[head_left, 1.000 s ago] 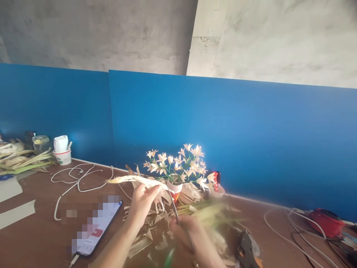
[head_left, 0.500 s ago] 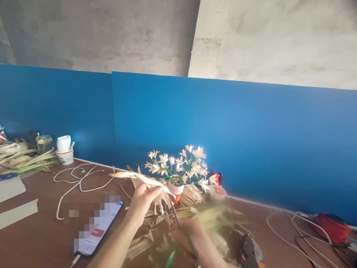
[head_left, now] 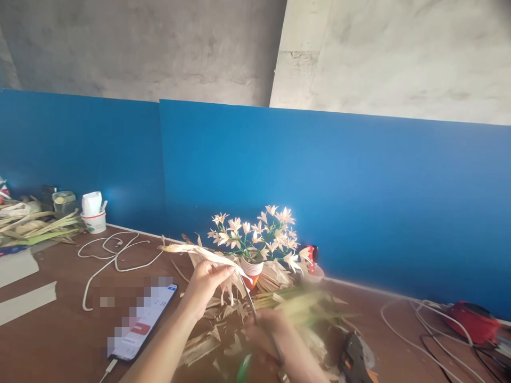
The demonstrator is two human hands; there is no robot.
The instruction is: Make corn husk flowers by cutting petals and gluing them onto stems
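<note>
My left hand (head_left: 205, 287) pinches a long pale dried leaf strip (head_left: 191, 252) that sticks out to the left above the brown table (head_left: 59, 330). My right hand (head_left: 269, 335), blurred, is closed on a pair of scissors (head_left: 252, 304) whose blades point up at the strip near my left fingers. Cut leaf scraps (head_left: 215, 340) lie under both hands. Just behind stands a red and white paper cup (head_left: 250, 271) holding a bunch of pale handmade flowers (head_left: 255, 234) on green stems.
A phone (head_left: 139, 324) on a cable lies left of my arm. White cables (head_left: 115, 252), a white cup (head_left: 93, 221), a jar and a leaf pile (head_left: 32, 226) sit at far left. A black glue gun (head_left: 353, 359), more wires and a red object (head_left: 471, 322) lie at right. Blue panels back the table.
The view has shifted slightly. Both hands stay nearly in place, with the scissors still at the leaf strip.
</note>
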